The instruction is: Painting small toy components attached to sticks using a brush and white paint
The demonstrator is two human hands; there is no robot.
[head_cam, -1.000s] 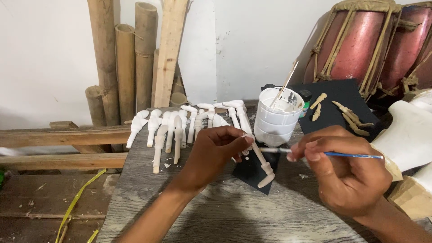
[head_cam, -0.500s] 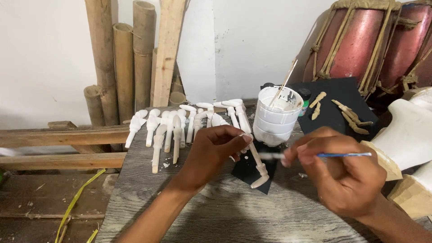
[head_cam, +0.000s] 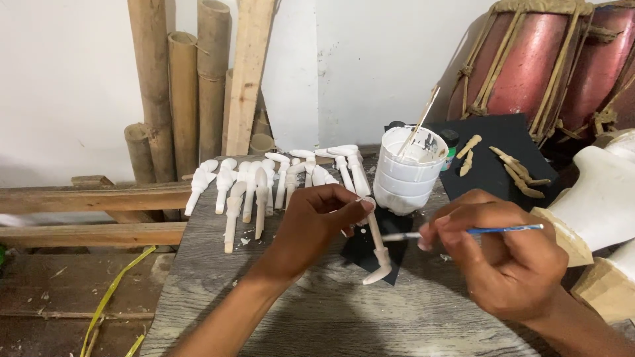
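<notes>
Left hand: the left hand, at the centre of the frame, pinches the top of a small carved wooden piece between thumb and fingertips, fingers closed on it.
Carved piece: painted white, it hangs nearly upright from that grip, its hooked lower end just over a small black sheet on the grey wooden table.
Right hand: the right hand, at lower right, is closed on a thin blue-handled brush held almost level.
Brush tip: white with paint, it points left and sits just beside the carved piece's shaft; whether it touches cannot be told.
Paint tub: a white plastic tub stands just above the hands, with a thin stick leaning out of it.
White row: more white-painted pieces lie side by side at centre left of the table.
Bare pieces: unpainted wooden pieces rest on a larger black board, upper right of the tub.
Background: bamboo poles lean on the wall at upper left; red drums fill the upper right.
</notes>
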